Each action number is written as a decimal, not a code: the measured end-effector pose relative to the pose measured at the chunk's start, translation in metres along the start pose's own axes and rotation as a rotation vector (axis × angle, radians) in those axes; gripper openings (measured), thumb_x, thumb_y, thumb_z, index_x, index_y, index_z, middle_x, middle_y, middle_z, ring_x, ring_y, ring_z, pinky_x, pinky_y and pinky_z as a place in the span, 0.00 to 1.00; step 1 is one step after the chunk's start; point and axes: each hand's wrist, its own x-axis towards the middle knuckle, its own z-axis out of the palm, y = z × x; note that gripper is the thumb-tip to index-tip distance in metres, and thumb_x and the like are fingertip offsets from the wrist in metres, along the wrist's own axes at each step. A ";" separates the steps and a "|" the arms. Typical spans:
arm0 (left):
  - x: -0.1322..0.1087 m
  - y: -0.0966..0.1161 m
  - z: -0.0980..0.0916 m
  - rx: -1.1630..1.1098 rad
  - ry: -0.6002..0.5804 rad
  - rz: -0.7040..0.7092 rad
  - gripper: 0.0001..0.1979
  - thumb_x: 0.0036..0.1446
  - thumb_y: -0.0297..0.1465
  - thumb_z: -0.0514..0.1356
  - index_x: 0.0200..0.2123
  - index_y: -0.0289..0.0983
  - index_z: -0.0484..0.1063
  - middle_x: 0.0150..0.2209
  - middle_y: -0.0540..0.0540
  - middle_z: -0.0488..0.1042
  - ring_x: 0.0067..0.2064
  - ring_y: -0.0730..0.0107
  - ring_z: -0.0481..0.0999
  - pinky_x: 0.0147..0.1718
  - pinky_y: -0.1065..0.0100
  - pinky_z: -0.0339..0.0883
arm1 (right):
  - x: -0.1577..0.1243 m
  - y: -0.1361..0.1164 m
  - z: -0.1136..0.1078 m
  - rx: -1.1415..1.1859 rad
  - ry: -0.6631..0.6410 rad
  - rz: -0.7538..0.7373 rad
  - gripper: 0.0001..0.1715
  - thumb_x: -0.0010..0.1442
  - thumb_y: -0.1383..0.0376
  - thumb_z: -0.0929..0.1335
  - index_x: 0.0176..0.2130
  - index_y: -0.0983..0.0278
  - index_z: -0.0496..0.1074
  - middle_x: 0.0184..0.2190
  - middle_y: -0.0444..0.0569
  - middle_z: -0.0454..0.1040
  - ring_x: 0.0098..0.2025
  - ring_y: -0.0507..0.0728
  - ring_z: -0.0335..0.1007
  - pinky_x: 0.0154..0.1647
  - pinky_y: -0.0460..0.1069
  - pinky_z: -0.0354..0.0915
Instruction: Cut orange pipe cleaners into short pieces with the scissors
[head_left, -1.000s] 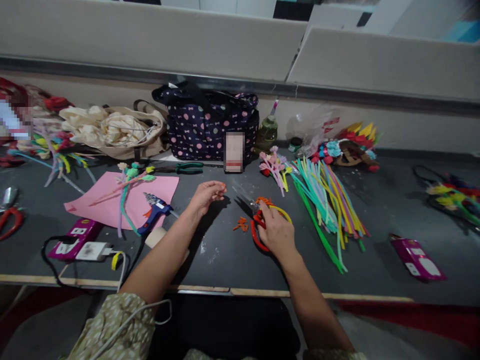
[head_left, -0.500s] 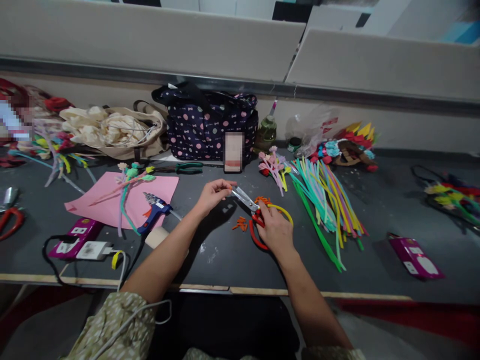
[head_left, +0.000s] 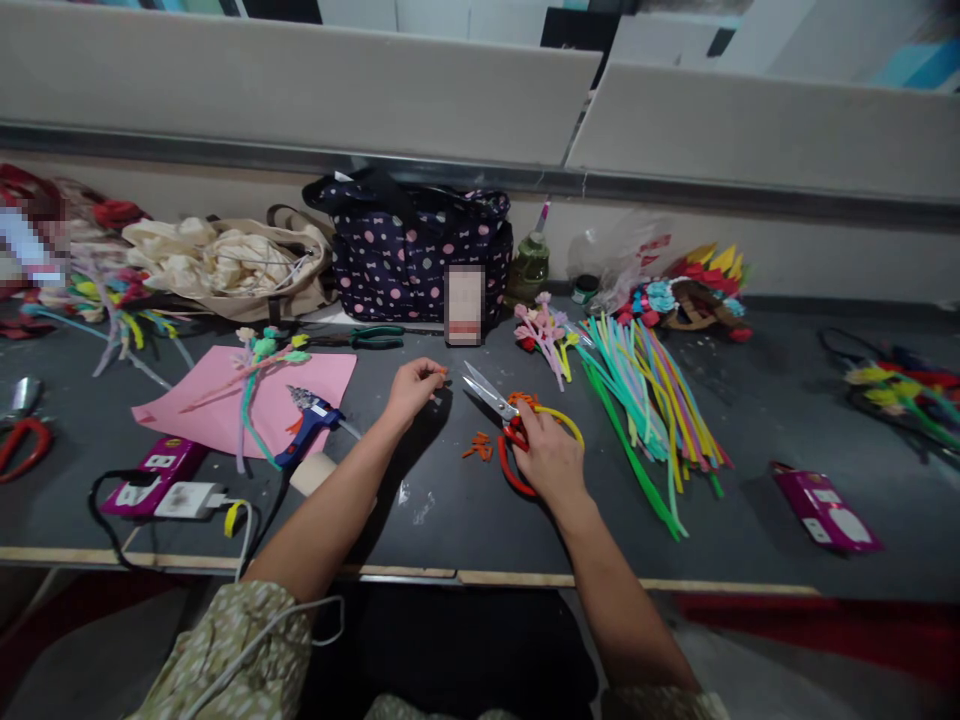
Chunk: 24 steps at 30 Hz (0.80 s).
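My right hand (head_left: 551, 450) is closed around the red handles of a pair of scissors (head_left: 491, 393), whose blades point up and left, slightly parted. My left hand (head_left: 415, 388) pinches a small orange piece (head_left: 442, 373) of pipe cleaner, a short way left of the blade tips and apart from them; the fingers hide most of it. Short orange pieces (head_left: 478, 447) lie on the dark table below the blades. More orange bits (head_left: 523, 399) lie behind the scissors. A yellow loop (head_left: 566, 425) shows beside my right hand.
Pipe cleaners (head_left: 652, 400) lie bundled at the right, fuzzy flowers (head_left: 545, 335) behind. A blue glue gun (head_left: 309, 425) and pink sheet (head_left: 202, 400) lie left, near a purple power strip (head_left: 154, 475). A phone (head_left: 463, 305) leans on a dark patterned bag (head_left: 412, 250).
My left hand has drawn back left, away from the scissors, with the orange piece in its fingers. The blades, earlier at that piece, now stand free of it. My right hand has barely moved.
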 end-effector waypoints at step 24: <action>0.006 -0.008 -0.004 0.197 0.066 0.196 0.06 0.45 0.33 0.60 0.27 0.36 0.72 0.26 0.48 0.74 0.28 0.71 0.71 0.31 0.70 0.63 | 0.001 0.006 0.002 0.032 0.058 0.071 0.31 0.60 0.59 0.62 0.61 0.59 0.57 0.40 0.50 0.71 0.38 0.55 0.68 0.32 0.47 0.56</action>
